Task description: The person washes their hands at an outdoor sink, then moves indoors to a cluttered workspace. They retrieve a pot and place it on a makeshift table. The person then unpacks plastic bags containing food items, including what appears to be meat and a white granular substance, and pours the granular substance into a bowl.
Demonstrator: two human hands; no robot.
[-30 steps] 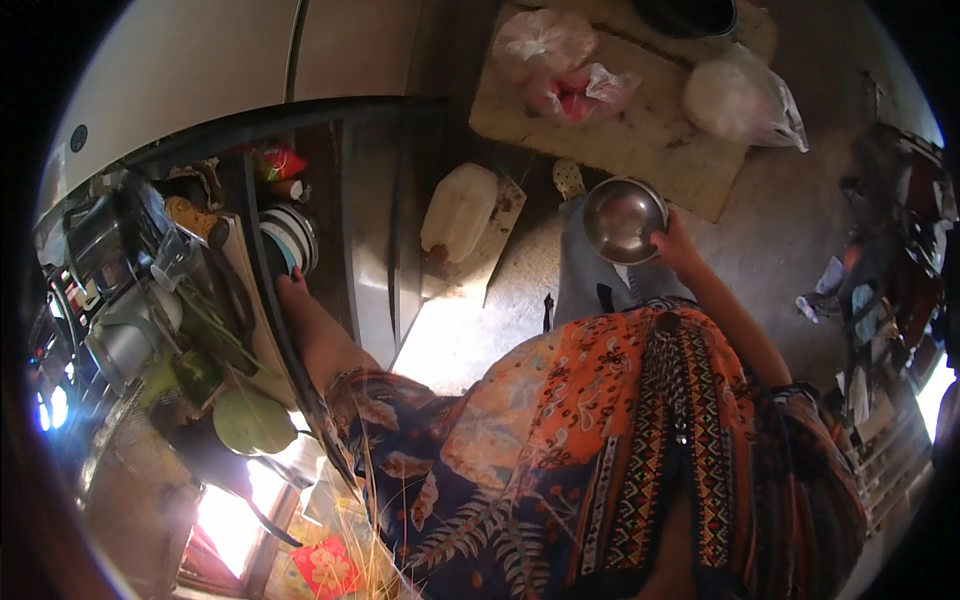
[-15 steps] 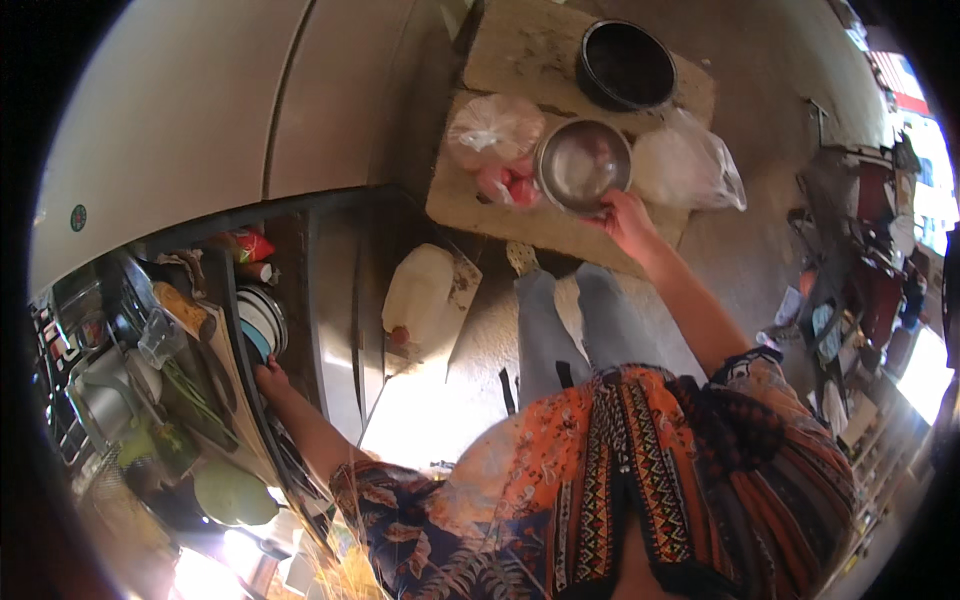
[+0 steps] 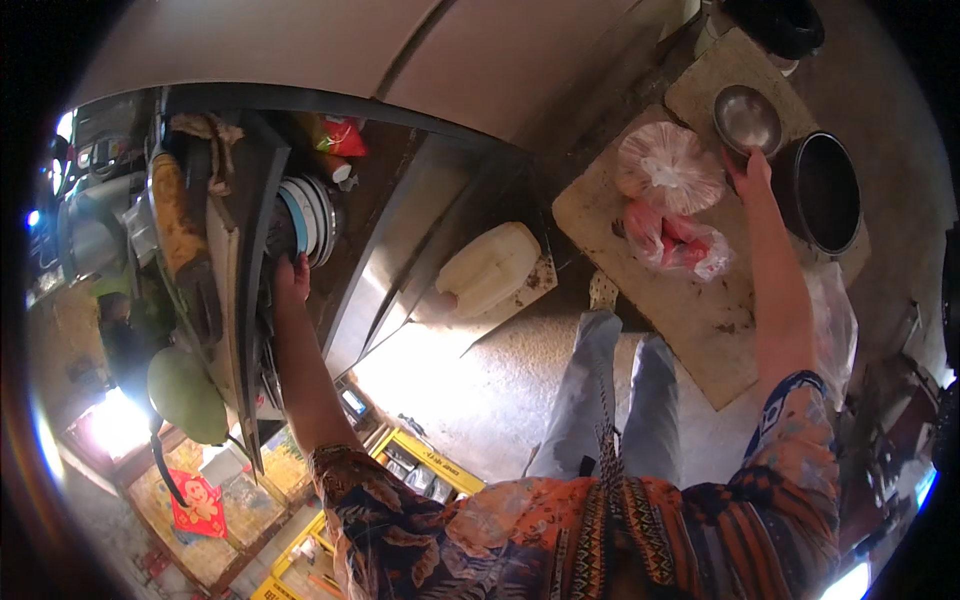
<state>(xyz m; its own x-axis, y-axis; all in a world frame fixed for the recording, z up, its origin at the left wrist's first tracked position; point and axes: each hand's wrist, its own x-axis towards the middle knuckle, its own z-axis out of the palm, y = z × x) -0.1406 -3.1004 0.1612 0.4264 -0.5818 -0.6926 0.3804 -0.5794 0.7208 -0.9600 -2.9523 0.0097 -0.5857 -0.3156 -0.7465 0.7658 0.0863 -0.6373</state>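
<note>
A: Since the earlier frame, your metal bowl (image 3: 748, 118) has gone farther from you, past the pink bag (image 3: 670, 165), to near the far edge of the table (image 3: 690, 345), just beside the black pot (image 3: 828, 198).
B: Your right hand (image 3: 750, 178) pinches its near rim between thumb and fingers. The bowl looks thin-walled: probably light, stiff, a bit slippery. The rim is its best hold.
A: And your left hand (image 3: 294, 278)?
B: It's at the near edge of the stacked plates (image 3: 318, 222). Some fingers are hidden, so I can't tell how closed it is. Those plates look hard, perhaps easily chipped.
A: What else is unclear?
B: Whether your bowl's base touches the table. The pot's inside is dark, and your right arm partly hides the clear bag (image 3: 834, 330) by the table's right edge.
</note>
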